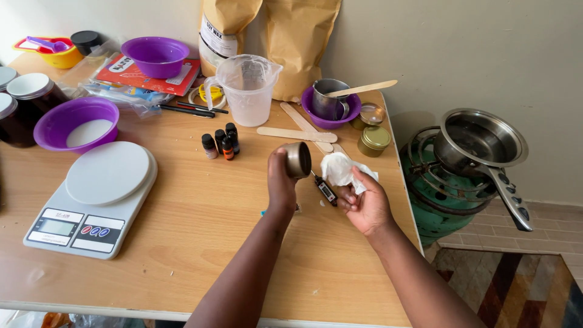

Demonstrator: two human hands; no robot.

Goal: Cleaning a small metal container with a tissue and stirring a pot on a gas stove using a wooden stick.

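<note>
1. My left hand (280,182) is raised with the wrist bent, fingers curled in a closed grip.
2. My right hand (364,203) is palm up, fingers pinched shut.
3. Both my bare forearms reach in from below, converging.

The left hand (281,182) covers the back of the small round tin (298,160), and the inside of the tin looks too dark to tell. The right hand (366,203) hides part of the white tissue (340,169). Far left, the dark jars (24,106) are cut off by the edge. The two brown paper bags (273,36) lose their tops at the far edge. Both arms run out at the near edge
</note>
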